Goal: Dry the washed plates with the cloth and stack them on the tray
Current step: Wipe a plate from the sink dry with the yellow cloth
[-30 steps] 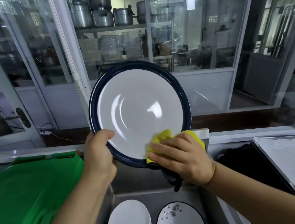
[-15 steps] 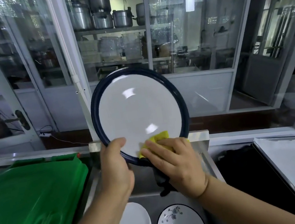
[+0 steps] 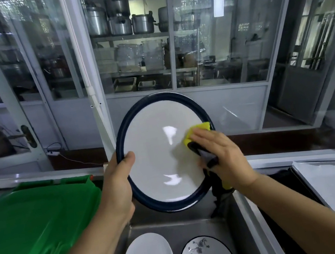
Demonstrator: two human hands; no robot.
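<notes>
While my left hand gripped the plate by its left rim at mid-frame and my right hand pressed the cloth flat-fingered against its right side, I judged that push could twist it loose over the sink.

A green plastic lid fills the lower left, lying beside the steel sink. Behind the sink stands a glass partition in pale frames, and through it a shelf carries several metal pots (two of them stacked). Lower shelves hold wrapped containers and shallow metal pans. A door handle shows at the left, with a white cable trailing along the floor.
</notes>
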